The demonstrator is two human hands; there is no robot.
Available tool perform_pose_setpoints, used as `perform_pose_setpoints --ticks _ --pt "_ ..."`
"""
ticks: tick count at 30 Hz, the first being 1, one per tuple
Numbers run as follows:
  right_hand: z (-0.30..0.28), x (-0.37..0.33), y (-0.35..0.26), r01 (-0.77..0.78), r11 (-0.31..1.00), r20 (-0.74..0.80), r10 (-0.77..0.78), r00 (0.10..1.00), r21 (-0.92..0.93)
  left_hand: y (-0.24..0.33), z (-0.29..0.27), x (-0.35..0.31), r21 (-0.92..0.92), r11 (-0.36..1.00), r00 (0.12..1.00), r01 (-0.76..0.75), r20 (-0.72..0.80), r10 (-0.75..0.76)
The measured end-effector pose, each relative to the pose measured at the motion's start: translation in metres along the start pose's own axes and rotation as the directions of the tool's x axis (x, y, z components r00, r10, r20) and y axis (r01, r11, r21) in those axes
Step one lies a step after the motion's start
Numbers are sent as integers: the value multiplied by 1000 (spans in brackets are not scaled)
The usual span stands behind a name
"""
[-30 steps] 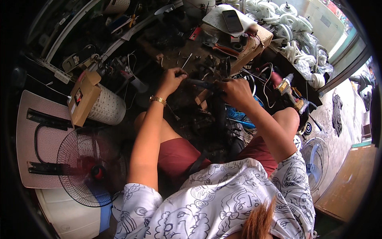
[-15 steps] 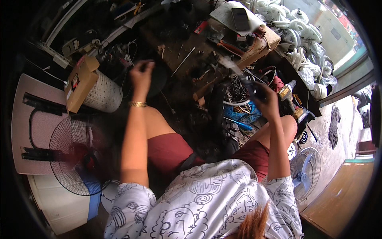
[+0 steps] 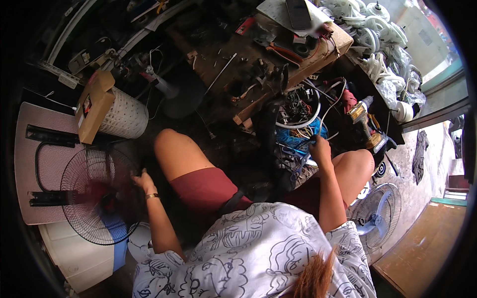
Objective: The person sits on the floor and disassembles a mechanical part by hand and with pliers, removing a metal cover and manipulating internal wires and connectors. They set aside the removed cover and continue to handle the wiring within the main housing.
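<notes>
My left hand (image 3: 145, 183) is beside the rim of a black wire fan guard (image 3: 74, 218), thumb and fingers apart; no object shows in it. Whether its fingertips touch the guard, I cannot tell. My right hand (image 3: 321, 151) is closed above my right thigh, over a heap of cables. Grey-blue scissors (image 3: 299, 171) hang from its fingers, loops downward; the upper part is hidden. Under and beyond that hand lie a blue net-like bundle (image 3: 293, 135) and a white ring (image 3: 314, 115) around dark wires.
Ahead is a low wooden bench (image 3: 208, 54) with a thin rod (image 3: 221, 73) and pliers (image 3: 283, 53). A phone (image 3: 298, 14) lies at its far right. A yellow drill (image 3: 361, 121) stands at the right. A carton (image 3: 94, 107) leans on a perforated cylinder (image 3: 128, 114) at the left.
My left hand has swung back and left from over the dark stand to the fan guard. My right hand has drawn nearer to me, lower over the cables. A grey stand now shows.
</notes>
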State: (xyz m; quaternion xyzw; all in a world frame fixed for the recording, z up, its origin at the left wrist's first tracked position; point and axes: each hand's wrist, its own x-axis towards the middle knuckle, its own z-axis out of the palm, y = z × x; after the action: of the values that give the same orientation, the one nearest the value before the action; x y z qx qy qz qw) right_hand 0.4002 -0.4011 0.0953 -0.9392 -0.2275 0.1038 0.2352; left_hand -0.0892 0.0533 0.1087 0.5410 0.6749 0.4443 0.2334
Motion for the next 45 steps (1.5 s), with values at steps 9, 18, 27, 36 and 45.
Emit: perform_pose_setpoints --ticks 9,18,27,36,45 --pt "-14 52 -65 63 685 -71 -17 997 726 212 66 -60 -172 721 703 -671 162 692" --pt "44 51 -107 -18 275 34 -52 998 961 263 159 -184 -425 639 319 -641 611 725" --pt "90 48 -111 61 433 19 -178 984 899 280 197 -212 -361 690 271 -627 729 628" --pt "49 7 -130 -50 325 87 -100 991 944 285 211 -211 -395 662 319 -637 646 693" --pt "52 0 -118 -74 304 138 -195 971 950 293 222 -206 -419 668 280 -615 676 682"
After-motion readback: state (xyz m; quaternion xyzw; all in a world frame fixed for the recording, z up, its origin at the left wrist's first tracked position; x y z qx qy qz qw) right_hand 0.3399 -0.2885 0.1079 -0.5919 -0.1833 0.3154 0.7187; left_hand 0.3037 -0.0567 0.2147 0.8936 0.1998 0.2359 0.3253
